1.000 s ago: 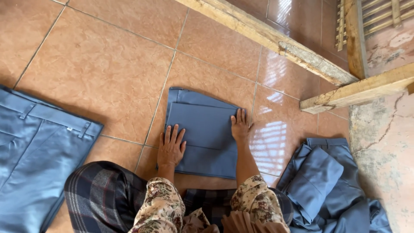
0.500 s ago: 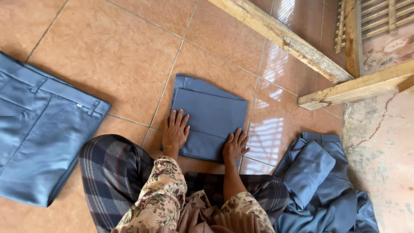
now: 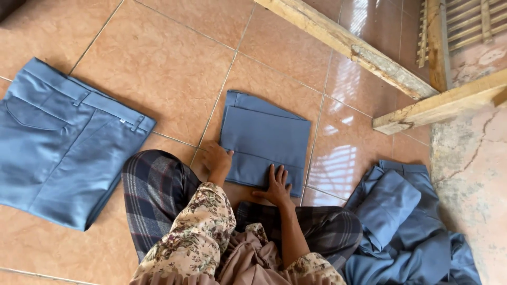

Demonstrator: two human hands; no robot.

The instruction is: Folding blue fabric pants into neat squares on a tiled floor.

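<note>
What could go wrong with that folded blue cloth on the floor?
1. Both hands, the left hand and the right hand, press only the near edge of the folded blue garment, so the far layers might spring open.
2. It lies straight on the glossy orange tiled floor, so it may slide or pick up dirt.
3. The crumpled blue pile of clothes sits close by and might get mixed in.

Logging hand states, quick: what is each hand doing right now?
Left hand: open, fingers loosely curled, resting on the left edge of the folded blue garment, gripping nothing.
Right hand: open, flat on the garment's near edge, holding nothing.
</note>
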